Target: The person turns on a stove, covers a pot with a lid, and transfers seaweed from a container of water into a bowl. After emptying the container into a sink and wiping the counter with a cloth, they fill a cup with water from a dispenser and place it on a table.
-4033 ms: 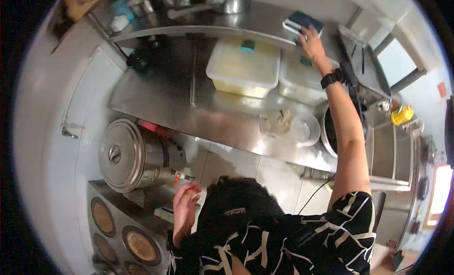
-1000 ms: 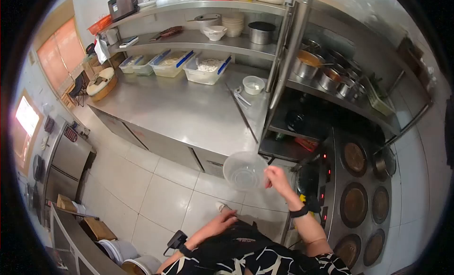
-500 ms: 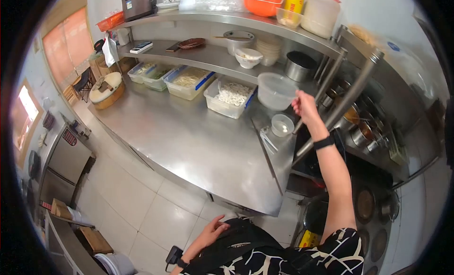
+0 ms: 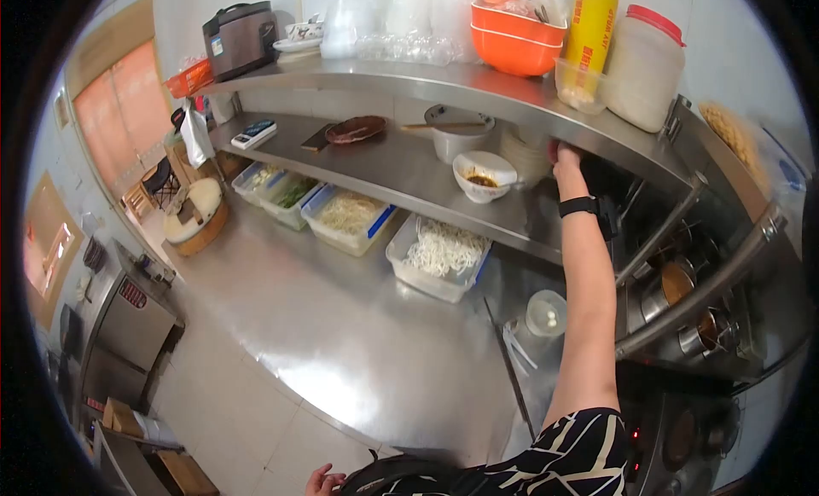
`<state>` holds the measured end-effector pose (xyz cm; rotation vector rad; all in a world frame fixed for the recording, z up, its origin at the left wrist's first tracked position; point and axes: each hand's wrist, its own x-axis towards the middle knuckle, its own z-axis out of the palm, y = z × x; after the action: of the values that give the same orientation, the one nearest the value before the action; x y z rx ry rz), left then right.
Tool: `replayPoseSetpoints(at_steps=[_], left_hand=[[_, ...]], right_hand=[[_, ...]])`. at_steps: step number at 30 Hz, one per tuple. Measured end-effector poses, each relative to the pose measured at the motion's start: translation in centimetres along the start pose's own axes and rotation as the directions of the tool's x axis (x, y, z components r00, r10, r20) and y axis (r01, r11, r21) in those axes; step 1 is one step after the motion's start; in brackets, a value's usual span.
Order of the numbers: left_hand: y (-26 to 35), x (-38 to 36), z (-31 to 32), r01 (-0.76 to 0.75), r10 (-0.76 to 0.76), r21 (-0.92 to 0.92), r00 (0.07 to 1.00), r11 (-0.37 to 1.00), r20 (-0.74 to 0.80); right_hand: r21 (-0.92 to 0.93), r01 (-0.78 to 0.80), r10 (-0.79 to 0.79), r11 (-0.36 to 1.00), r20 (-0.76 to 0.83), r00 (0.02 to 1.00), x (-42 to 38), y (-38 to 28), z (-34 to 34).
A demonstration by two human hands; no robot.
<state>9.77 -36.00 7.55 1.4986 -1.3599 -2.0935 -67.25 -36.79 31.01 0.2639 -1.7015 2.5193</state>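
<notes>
My right arm stretches up across the counter, and my right hand [image 4: 566, 157] is in the gap under the upper shelf. It is beside a stack of pale bowls [image 4: 522, 157]; its fingers are mostly hidden, so their grip cannot be made out. A white bowl [image 4: 484, 177] with dark sauce and a grey-white pot [image 4: 456, 138] with chopsticks across it stand left of the hand. Low at the bottom edge, my left hand [image 4: 324, 481] is partly cut off, its visible fingers loosely apart and holding nothing.
On the steel counter [image 4: 299, 300] stand a tub of white noodles [image 4: 435, 278], a tub of thin noodles [image 4: 345, 232] and a small clear tub [image 4: 546, 314]. The upper shelf [image 4: 409, 80] holds an orange basin [image 4: 517, 40] and a large jar [image 4: 646, 74]. Metal rails [image 4: 699, 283] stand at the right.
My right hand has moved up and forward under the upper shelf. The large translucent tub it held is no longer plainly visible. My left hand has dropped toward the bottom edge; the view has shifted.
</notes>
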Motion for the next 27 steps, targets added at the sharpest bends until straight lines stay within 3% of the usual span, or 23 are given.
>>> replayPoseSetpoints(at_steps=[1,3,5,6,8,9,10,11,12,13,14,15,16,17,20,21,23,24,27], left_hand=[[0.6,1.2,-0.1,0.032,-0.032,0.048,0.999,0.998,0.006],[3.3,1.7,1.0,0.017,-0.019,0.094,1.000,0.995,0.014],[6.7,1.3,2.6,-0.243,0.199,0.399,0.969,0.884,0.149],[7.9,1.9,3.3,-0.236,0.187,0.403,0.970,0.884,0.158],[8.8,2.9,4.1,0.046,-0.056,0.091,0.992,0.995,0.111],[7.1,5.7,2.9,-0.030,-0.010,0.231,0.985,0.972,0.170],[7.0,7.3,2.7,-0.096,0.009,0.365,0.973,0.926,0.232],[6.2,7.9,2.4,0.059,-0.109,0.274,0.979,0.960,0.170],[9.2,7.5,3.9,-0.014,-0.087,0.414,0.970,0.910,0.226],[8.3,8.6,3.7,-0.006,-0.072,0.340,0.973,0.940,0.217],[10.2,8.8,4.3,-0.074,-0.067,0.469,0.958,0.880,0.277],[10.4,9.8,4.3,-0.114,-0.071,0.485,0.935,0.867,0.348],[10.5,10.7,4.4,-0.053,-0.133,0.459,0.922,0.887,0.365],[10.0,12.0,3.9,-0.096,-0.141,0.482,0.890,0.871,0.433],[8.3,15.5,2.9,-0.051,-0.221,0.491,0.849,0.869,0.480],[7.0,17.2,1.7,0.025,-0.245,0.460,0.871,0.888,0.427],[4.6,19.3,-1.9,0.107,-0.292,0.449,0.883,0.887,0.367],[3.3,20.0,-3.8,0.161,-0.288,0.429,0.925,0.889,0.249],[-1.7,24.0,-10.8,0.285,-0.321,0.325,0.945,0.902,0.061]], right_hand=[[-0.097,-0.126,0.121,0.987,-0.052,0.991,-0.4,-0.7,0.8],[-0.181,-0.088,0.086,0.980,-0.019,0.996,0.2,0.3,1.2],[-0.089,-0.073,0.075,0.993,0.012,0.997,-0.2,1.7,0.7],[0.007,-0.044,0.044,0.999,0.056,0.997,-0.5,2.0,0.4],[0.024,-0.091,0.088,0.996,0.103,0.991,-4.8,1.1,0.0],[0.049,-0.148,0.138,0.988,0.160,0.977,-8.2,0.4,-0.3],[0.003,-0.047,0.045,0.999,0.276,0.960,-11.9,-0.6,-0.6],[-0.034,0.037,-0.020,0.999,0.392,0.920,-15.9,-1.9,-1.2],[-0.070,0.188,-0.133,0.980,0.473,0.871,-19.5,-3.4,-1.6],[-0.089,0.389,-0.286,0.917,0.534,0.796,-23.2,-5.5,-2.0],[-0.014,0.555,-0.468,0.832,0.520,0.715,-26.6,-7.1,-2.5],[-0.033,0.766,-0.668,0.642,0.466,0.580,-29.4,-8.8,-3.2],[-0.208,0.973,-0.650,0.095,0.728,0.219,-31.1,-12.6,-5.0],[-0.234,0.966,-0.645,0.111,0.723,0.250,-33.0,-13.3,-6.0],[-0.043,0.967,-0.870,-0.250,0.449,-0.205,-37.3,-15.0,-8.1],[-0.069,0.966,-0.870,-0.247,0.456,-0.190,-38.6,-15.4,-8.6],[-0.232,0.972,-0.784,-0.027,0.608,0.124,-41.4,-16.3,-9.0],[-0.320,0.945,-0.706,0.065,0.654,0.270,-42.4,-16.7,-9.1],[-0.576,0.782,-0.398,0.236,0.677,0.619,-43.8,-17.7,-8.9]])
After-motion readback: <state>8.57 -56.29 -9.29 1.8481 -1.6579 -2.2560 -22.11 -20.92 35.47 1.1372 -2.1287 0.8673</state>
